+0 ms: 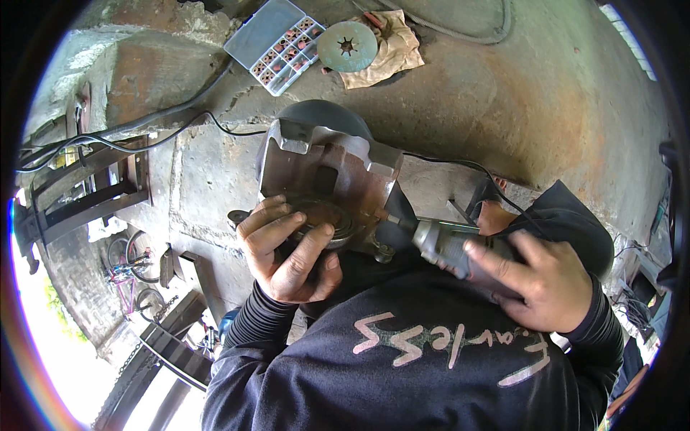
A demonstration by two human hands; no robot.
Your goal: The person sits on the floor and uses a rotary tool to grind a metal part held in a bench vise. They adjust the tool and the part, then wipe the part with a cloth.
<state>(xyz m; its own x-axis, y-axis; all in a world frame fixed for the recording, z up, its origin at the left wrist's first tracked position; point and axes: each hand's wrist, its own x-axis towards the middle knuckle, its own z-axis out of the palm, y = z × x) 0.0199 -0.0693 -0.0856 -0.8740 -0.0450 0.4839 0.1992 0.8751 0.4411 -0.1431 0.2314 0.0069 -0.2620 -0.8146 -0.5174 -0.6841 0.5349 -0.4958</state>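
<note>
A rusty-edged metal casting [330, 161], hollow with notched upper edges, rests over my lap. My left hand [287, 255] is closed on its lower part, fingers over the round ringed boss [323, 219] at the bottom. My right hand [532, 280] grips a grey power die grinder [445, 248], whose slim shaft reaches to the lower right side of the casting. Whether the tip touches the metal is too small to tell. Behind the casting is a dark rounded shape [309, 111], mostly hidden.
On the concrete [503, 100] above lie an open compartment box of small parts [284, 54], a round slotted disc [346, 49] on brown paper [399, 50], and a grey hose [489, 36]. Black cables cross behind the casting. Steel frames [108, 197] and a bicycle [129, 273] stand at left.
</note>
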